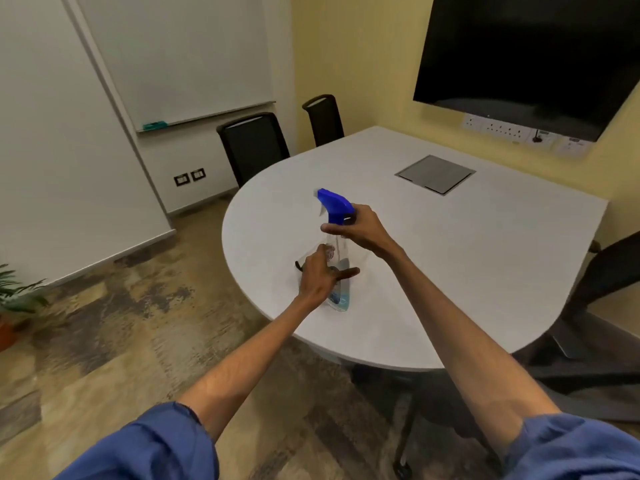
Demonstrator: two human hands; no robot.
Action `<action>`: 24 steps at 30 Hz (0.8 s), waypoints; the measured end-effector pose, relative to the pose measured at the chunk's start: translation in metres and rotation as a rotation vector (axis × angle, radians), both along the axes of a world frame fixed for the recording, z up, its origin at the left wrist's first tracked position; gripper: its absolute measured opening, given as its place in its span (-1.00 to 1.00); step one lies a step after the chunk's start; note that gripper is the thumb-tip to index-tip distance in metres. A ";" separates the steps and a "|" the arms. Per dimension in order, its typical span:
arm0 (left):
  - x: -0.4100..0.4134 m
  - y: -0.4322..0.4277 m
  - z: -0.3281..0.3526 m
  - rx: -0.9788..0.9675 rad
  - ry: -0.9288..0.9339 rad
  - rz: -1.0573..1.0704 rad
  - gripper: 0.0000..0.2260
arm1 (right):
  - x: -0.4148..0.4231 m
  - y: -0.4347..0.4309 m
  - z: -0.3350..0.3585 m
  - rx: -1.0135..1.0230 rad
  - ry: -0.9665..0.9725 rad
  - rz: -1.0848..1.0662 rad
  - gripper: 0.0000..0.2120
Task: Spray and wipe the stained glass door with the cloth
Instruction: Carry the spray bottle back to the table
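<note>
A clear spray bottle point(341, 244) with a blue trigger head point(334, 202) stands on the white table point(467, 271), a little blue liquid at its bottom. My right hand point(360, 230) is closed around the bottle's neck just under the trigger head. My left hand point(320, 275) hovers in front of the bottle's lower body with fingers and thumb spread, holding nothing. A small dark item point(298, 265) peeks out beside the left hand, mostly hidden. No cloth or glass door is visible.
Two black chairs point(254, 147) stand at the table's far side, another point(606, 282) at the right. A grey cable hatch point(435, 174) is set into the tabletop. A whiteboard point(180, 57), a dark wall screen point(530, 53) and a potted plant point(15, 299) surround the table.
</note>
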State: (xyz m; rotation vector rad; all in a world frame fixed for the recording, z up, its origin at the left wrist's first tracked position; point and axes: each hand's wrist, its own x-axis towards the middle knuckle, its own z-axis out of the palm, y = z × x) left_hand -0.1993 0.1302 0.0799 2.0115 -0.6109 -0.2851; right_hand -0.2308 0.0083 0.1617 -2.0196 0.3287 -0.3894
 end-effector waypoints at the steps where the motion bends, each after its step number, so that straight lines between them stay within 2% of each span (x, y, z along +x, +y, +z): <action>1: 0.008 -0.009 -0.004 -0.010 0.010 0.023 -0.27 | 0.007 -0.011 -0.005 -0.004 0.023 0.000 -0.60; 5: 0.042 -0.047 -0.017 -0.007 0.010 0.031 -0.27 | 0.038 -0.050 -0.022 -0.023 0.017 -0.062 -0.67; 9: 0.088 -0.083 -0.023 0.050 0.057 -0.060 -0.28 | 0.082 -0.090 -0.038 -0.048 0.024 -0.108 -0.65; 16: 0.163 -0.134 -0.046 0.154 0.130 -0.132 -0.35 | 0.155 -0.148 -0.078 -0.077 0.058 -0.066 -0.63; 24: 0.198 -0.182 -0.092 0.225 0.242 -0.115 -0.44 | 0.183 -0.189 -0.143 0.028 0.151 -0.105 -0.60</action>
